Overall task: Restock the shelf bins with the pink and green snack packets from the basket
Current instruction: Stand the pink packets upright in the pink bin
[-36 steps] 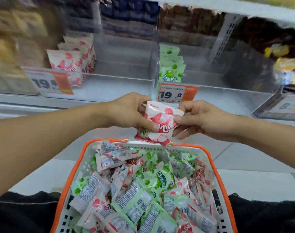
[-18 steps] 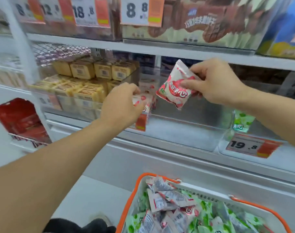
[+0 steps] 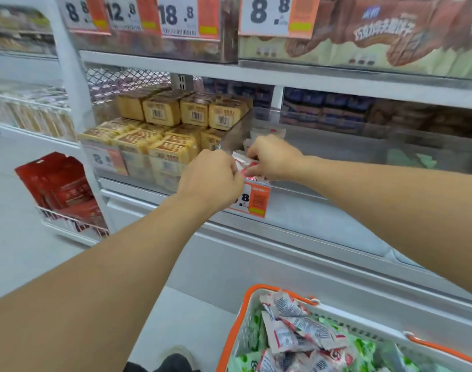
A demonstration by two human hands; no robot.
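Both hands meet at the front of the clear shelf bin (image 3: 323, 149) that holds pink packets. My right hand (image 3: 275, 158) reaches into the bin with fingers curled on a pink snack packet (image 3: 247, 167). My left hand (image 3: 212, 178) is curled at the bin's front edge, touching the same pink packets; its fingertips are hidden. More pink packets (image 3: 267, 134) stand further back. Green packets (image 3: 417, 161) show faintly in the bin to the right. The orange-rimmed white basket (image 3: 247, 315) at bottom right holds several pink and green packets (image 3: 304, 331).
Yellow boxed snacks (image 3: 159, 130) fill the bin to the left. An orange price tag (image 3: 252, 201) hangs on the bin front. A shelf with brown packs (image 3: 363, 36) runs above. Red boxes (image 3: 60, 183) sit in a wire rack at lower left.
My right hand has come down from in front of the shelf into the bin with the pink packet. My left hand moved right to meet it. The view shifted slightly.
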